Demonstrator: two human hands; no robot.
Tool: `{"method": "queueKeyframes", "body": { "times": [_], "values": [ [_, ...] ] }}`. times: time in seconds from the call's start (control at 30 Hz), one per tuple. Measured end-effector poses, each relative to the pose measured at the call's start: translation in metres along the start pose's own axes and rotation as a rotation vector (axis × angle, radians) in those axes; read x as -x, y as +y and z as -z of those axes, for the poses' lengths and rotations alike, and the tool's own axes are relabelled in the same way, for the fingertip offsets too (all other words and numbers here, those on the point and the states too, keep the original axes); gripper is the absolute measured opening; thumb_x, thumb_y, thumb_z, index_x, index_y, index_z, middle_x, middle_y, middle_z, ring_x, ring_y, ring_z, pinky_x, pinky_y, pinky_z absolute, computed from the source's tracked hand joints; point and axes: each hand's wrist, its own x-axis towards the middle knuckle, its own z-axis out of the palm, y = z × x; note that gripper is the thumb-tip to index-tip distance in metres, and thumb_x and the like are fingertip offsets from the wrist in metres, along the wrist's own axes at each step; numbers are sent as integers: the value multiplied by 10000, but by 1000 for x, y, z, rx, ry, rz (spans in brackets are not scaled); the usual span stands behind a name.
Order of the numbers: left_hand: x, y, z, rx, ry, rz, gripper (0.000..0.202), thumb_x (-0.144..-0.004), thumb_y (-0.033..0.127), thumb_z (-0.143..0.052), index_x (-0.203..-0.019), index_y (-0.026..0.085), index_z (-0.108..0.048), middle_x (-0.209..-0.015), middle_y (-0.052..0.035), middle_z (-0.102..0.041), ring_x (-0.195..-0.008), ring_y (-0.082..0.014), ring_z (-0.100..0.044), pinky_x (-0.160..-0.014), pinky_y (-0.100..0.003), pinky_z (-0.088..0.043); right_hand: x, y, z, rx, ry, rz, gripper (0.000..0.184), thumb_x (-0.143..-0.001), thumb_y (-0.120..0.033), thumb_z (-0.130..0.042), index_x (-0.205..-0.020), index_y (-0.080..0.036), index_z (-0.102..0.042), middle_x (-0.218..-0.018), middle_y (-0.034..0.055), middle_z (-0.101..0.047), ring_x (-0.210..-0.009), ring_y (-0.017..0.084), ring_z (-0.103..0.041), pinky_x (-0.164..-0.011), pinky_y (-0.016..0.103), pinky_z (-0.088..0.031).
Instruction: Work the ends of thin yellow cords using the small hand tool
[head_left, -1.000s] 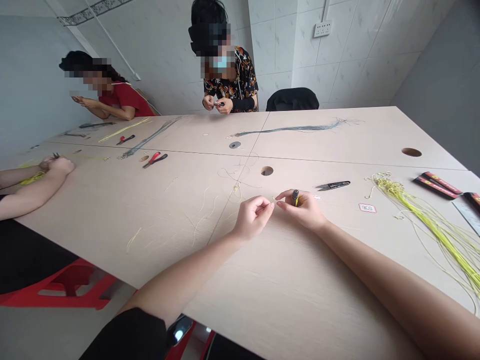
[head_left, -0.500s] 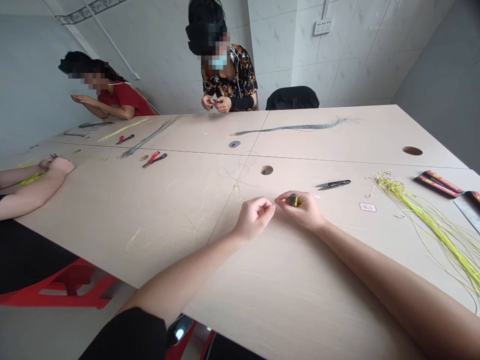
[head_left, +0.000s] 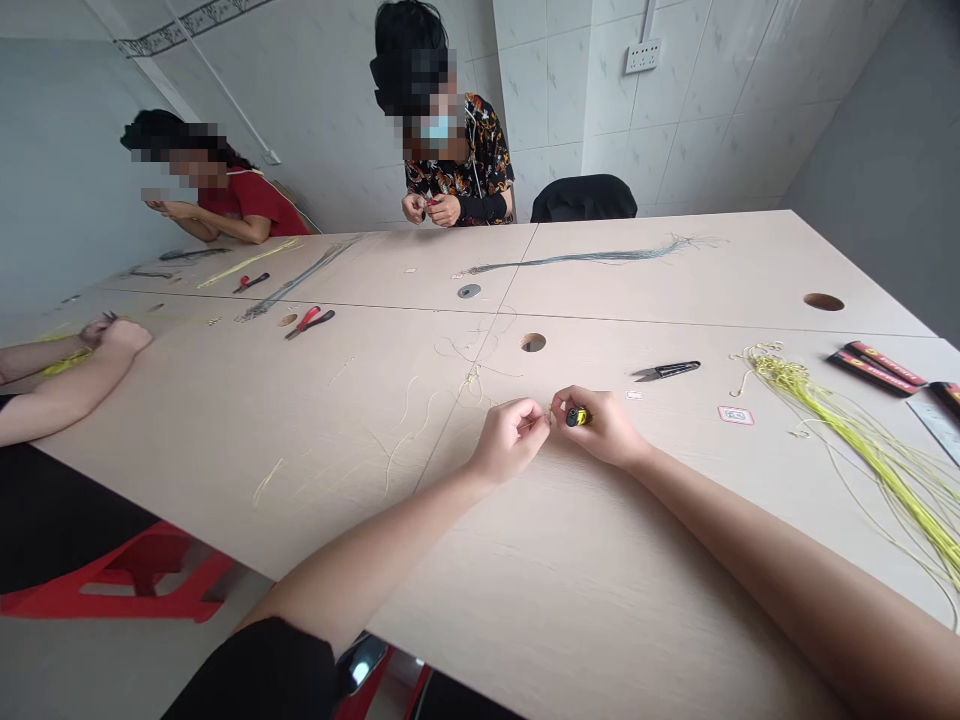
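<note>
Cylinder (head_left: 576, 416) tipped sideways (stubby, yellow-black); right hand (head_left: 606, 428) pinches it, left hand (head_left: 508, 440) pinches cord (head_left: 545, 421).

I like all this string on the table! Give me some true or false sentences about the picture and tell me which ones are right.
1. The right hand holds a small yellow and black object. True.
2. The left hand holds the black thread snips. False: the snips lie on the table, apart from both hands.
3. The yellow-green cords lie to the right of both hands. True.
4. The red-handled pliers are on the floor. False: they lie on the table, left of the hands.
5. The person in the floral shirt has both hands close together. True.
</note>
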Motion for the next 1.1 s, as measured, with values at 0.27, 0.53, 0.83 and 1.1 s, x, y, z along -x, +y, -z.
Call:
{"method": "queueKeyframes", "body": {
  "times": [0.27, 0.53, 0.83, 1.1],
  "values": [
    [-1, -5, 2, 1, 50, -4, 223, -772, 226, -514, -583, 173, -409, -496, 67, -357, -447, -51, -305, -438, -189, -251, 0, 6, -1, 79, 42, 51, 97, -714, -176, -503, -789, -173, -563, -629, -17, -574, -542, 79, -492, -529, 186, -383],
    [-1, -4, 2, 52, 42, 21, 229, -794, 269, -526, -603, 167, -452, -498, 64, -370, -442, -51, -307, -426, -184, -249, 3, 5, -3, 157, 136, 199, 120, -825, -265, -515, -871, -180, -585, -513, -56, -448, -453, 65, -409, -494, 190, -345],
    [0, -2, 1, 49, 25, 29, 234, -792, 257, -522, -594, 164, -438, -504, 58, -385, -453, -52, -327, -426, -181, -247, 3, 7, -3, 175, 86, 169, 94, -785, -226, -484, -818, -188, -564, -535, -38, -472, -473, 76, -414, -511, 199, -332],
    [0, -1, 1, 37, 13, 36, 226, -781, 246, -518, -587, 162, -438, -515, 58, -390, -459, -50, -325, -444, -184, -259, 3, 6, -2, 137, 68, 236, 133, -707, -141, -456, -802, -186, -537, -557, -44, -515, -476, 66, -422, -503, 179, -326]
  ]
}}
